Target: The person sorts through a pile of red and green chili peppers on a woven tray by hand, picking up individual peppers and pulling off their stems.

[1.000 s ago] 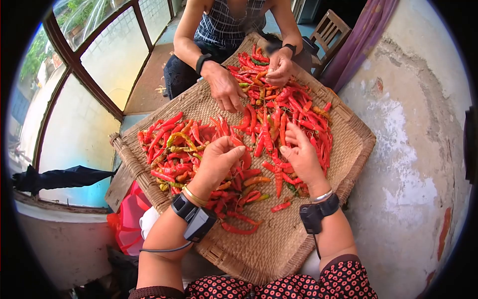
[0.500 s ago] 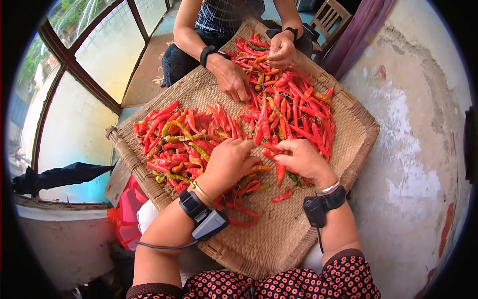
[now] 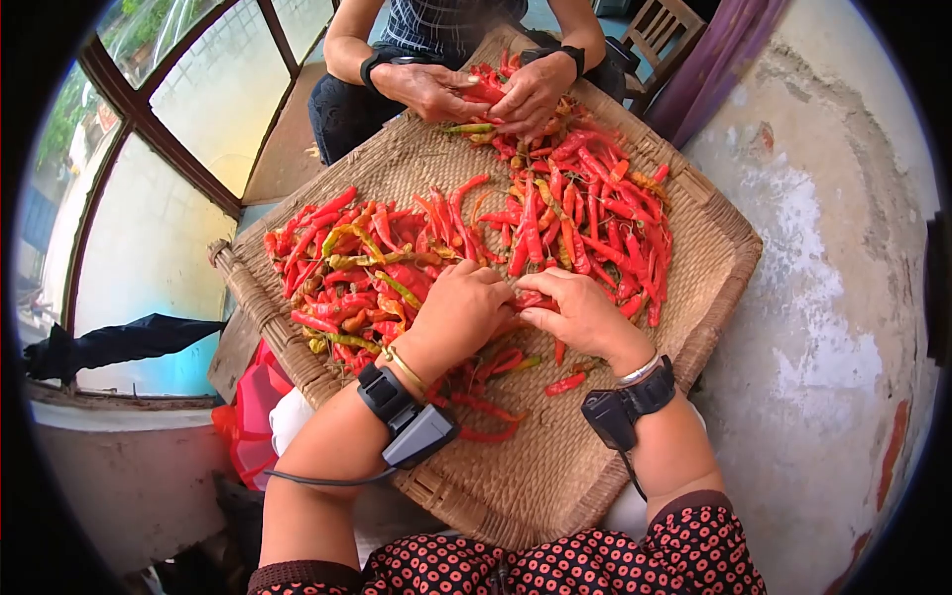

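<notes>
Red chili peppers (image 3: 620,223) lie in heaps on a woven tray (image 3: 555,461), with some yellow and green ones among the left heap (image 3: 347,278). My left hand (image 3: 466,312) is closed over the inner edge of the left heap, its fingertips against red peppers; its grip is partly hidden. Close beside it, my right hand (image 3: 580,312) pinches a red pepper between thumb and fingers. The two hands almost touch. A loose red pepper (image 3: 565,385) lies on the weave below my right hand.
Across the tray sits another person, whose two hands (image 3: 431,91) (image 3: 535,94) gather red peppers at the far corner. A wooden chair (image 3: 659,40) stands behind. A plastered wall (image 3: 813,297) rises on the right, windows (image 3: 149,268) on the left.
My hands have come closer together over the peppers. The other person's hands have moved back to the far corner and now hold peppers between them.
</notes>
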Demonstrator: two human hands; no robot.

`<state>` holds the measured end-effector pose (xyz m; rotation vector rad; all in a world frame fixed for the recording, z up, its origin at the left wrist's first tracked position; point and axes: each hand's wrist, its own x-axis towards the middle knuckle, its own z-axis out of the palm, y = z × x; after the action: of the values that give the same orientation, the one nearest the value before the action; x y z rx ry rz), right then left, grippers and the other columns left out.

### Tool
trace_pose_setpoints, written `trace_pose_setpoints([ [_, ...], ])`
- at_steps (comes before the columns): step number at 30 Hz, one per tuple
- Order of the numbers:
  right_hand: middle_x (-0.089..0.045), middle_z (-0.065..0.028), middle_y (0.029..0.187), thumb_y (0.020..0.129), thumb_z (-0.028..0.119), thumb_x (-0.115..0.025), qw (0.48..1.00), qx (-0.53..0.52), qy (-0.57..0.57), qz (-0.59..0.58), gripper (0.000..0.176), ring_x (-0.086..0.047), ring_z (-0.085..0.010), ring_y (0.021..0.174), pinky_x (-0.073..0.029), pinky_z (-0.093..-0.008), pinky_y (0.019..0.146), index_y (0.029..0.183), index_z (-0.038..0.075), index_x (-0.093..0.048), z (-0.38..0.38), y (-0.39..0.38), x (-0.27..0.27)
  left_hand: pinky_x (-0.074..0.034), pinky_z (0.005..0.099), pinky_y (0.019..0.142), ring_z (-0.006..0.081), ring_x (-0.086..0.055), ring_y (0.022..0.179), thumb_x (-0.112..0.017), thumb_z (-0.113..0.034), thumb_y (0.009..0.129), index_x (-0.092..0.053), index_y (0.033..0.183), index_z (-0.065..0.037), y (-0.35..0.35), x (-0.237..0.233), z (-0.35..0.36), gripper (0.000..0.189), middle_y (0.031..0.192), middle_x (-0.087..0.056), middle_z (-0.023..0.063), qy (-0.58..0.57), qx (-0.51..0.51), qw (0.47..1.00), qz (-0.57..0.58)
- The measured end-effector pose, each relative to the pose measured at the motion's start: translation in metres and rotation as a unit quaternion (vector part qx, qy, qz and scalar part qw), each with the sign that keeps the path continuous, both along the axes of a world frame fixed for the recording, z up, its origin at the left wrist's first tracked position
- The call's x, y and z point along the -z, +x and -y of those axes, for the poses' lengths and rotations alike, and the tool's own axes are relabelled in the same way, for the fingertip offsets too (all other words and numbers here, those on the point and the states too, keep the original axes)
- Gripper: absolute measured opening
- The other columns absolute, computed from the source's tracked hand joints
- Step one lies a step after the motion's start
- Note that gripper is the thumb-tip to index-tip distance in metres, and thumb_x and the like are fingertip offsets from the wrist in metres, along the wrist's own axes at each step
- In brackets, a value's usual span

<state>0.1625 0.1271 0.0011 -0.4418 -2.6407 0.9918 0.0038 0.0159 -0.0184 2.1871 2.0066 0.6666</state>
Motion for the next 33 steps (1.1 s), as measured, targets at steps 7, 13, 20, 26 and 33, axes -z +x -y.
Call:
trace_pose_setpoints([
  [7, -0.065, -0.0126, 0.074, 0.081, 0.012, -0.06, 0.99, 0.067, -0.122, 0.037, 0.013, -0.065, -0.0212, 0.066, -0.049, -0.0299, 0.061, 0.084, 0.0, -0.064, -0.005, 0.009, -0.022, -0.046, 0.0379, 0.071, 0.0269, -0.058, 0.074, -0.066, -0.017, 0.071, -0.061, 0.084, -0.005, 0.005, -0.014, 0.003, 0.018, 0.075, -0.06, 0.0094, 0.024, 0.008, 0.992, 0.121],
  [13, -0.059, -0.006, 0.094, 0.085, 0.011, -0.06, 0.911, 0.159, -0.352, -0.147, 0.026, -0.06, -0.0102, 0.074, -0.048, -0.023, 0.064, 0.11, 0.003, -0.058, -0.017, 0.006, -0.032, -0.047, 0.0363, 0.072, 0.0259, -0.055, 0.082, -0.066, -0.019, 0.071, -0.063, 0.088, -0.008, -0.01, -0.01, 0.01, 0.021, 0.08, -0.059, 0.0065, -0.047, -0.013, 0.998, -0.047],
  [20, -0.056, -0.0106, 0.107, 0.077, 0.004, -0.064, 0.972, 0.156, -0.159, -0.072, 0.039, -0.062, -0.0135, 0.08, -0.05, -0.0266, 0.073, 0.115, -0.001, -0.054, -0.009, 0.003, -0.017, -0.049, 0.0318, 0.068, 0.0235, -0.058, 0.076, -0.067, -0.016, 0.071, -0.064, 0.09, -0.009, -0.007, -0.022, 0.006, 0.021, 0.079, -0.061, 0.0067, 0.033, -0.038, 0.998, -0.029],
  [26, -0.06, -0.0084, 0.086, 0.076, 0.007, -0.067, 0.967, 0.01, -0.253, 0.003, 0.027, -0.06, -0.0139, 0.071, -0.048, -0.0278, 0.066, 0.101, -0.002, -0.06, 0.012, -0.005, -0.017, -0.048, 0.0218, 0.062, 0.0097, -0.059, 0.067, -0.062, -0.004, 0.084, -0.061, 0.092, -0.002, 0.006, -0.021, 0.003, 0.008, 0.08, -0.064, 0.0027, 0.046, -0.095, 0.866, 0.489],
  [33, -0.054, -0.0112, 0.06, 0.077, 0.018, -0.062, 0.978, 0.097, -0.184, 0.032, 0.019, -0.052, -0.0144, 0.054, -0.042, -0.0308, 0.054, 0.086, 0.001, -0.062, -0.004, 0.01, -0.012, -0.046, 0.023, 0.056, 0.0069, -0.056, 0.065, -0.065, -0.01, 0.083, -0.058, 0.1, 0.0, 0.01, -0.017, 0.001, 0.021, 0.078, -0.064, 0.004, -0.029, -0.074, 0.911, 0.405],
])
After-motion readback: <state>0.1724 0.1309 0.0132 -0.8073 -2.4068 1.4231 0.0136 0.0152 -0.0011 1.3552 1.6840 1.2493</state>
